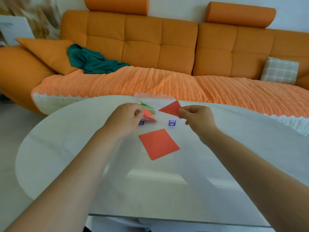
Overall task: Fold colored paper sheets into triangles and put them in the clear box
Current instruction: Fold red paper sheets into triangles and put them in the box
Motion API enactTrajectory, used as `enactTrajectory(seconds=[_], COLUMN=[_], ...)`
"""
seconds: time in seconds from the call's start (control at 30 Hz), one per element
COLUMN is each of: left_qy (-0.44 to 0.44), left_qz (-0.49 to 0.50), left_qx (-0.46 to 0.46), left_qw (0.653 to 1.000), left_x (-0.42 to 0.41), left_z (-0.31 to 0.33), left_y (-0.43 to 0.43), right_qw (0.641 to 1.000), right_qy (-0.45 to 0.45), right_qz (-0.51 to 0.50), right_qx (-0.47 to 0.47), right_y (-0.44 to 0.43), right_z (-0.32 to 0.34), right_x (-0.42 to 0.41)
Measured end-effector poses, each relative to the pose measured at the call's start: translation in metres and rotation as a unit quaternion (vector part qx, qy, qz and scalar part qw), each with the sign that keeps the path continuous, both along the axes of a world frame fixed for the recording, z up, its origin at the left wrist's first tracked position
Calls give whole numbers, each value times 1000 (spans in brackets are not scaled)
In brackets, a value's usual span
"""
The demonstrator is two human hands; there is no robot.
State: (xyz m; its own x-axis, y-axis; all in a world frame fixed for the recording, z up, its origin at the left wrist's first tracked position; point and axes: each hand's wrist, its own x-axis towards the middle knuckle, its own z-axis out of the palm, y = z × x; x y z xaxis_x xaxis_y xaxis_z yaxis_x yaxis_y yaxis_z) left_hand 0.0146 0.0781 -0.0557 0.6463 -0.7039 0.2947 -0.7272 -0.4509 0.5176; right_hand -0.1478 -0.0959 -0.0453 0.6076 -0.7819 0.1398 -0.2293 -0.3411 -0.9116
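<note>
Pale oval table (66, 148) parked by a big orange sofa (167, 47), green cloth (93, 61) and plaid cushion (280, 71) up on it. Pinching a red triangle (170, 108) in the right hand (195, 118), right by the clear box (155, 94) near the far edge. Left hand (127, 118) curled against the box, can't tell if gripping. Flat red sheet (158, 144) closer in.

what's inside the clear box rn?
Folded green paper triangles and red paper triangles lie in the clear plastic box; the left hand hides its left side, count unclear.
</note>
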Motion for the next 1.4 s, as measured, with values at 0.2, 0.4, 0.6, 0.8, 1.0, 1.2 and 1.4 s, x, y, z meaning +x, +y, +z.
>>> enactTrajectory(seconds=[0.2, 0.4, 0.6, 0.8, 1.0, 1.2, 1.4], left_qy=[-6, 59, 52, -30, -13, -33, -98], left_qz=[36, 45, 38, 21, 26, 14, -42], left_qx=[57, 59, 25, 15, 52, -12, -87], left_qw=[998, 996, 998, 999, 998, 999, 990], left_x=[27, 38, 46, 42, 40, 34, 11], left_z=[-21, -30, -40, -41, -40, -27, -13], left_y=[-2, -6, -8, -11, -10, -6, 5], right_qw=[998, 976, 939, 945, 951, 951, 934], right_qy=[45, 210, 303, 284, 250, 175, 160], right_qz=[34, 40, 95, 112, 133, 147, 205], right_qx=[4, -35, -136, -117, -122, -207, -243], right_y=[2, -7, -5, 1, 3, 7, 32], right_z=[0, -13, -15, -9, -7, 7, 4], right_x=[78, 124, 135, 138, 136, 103, 40])
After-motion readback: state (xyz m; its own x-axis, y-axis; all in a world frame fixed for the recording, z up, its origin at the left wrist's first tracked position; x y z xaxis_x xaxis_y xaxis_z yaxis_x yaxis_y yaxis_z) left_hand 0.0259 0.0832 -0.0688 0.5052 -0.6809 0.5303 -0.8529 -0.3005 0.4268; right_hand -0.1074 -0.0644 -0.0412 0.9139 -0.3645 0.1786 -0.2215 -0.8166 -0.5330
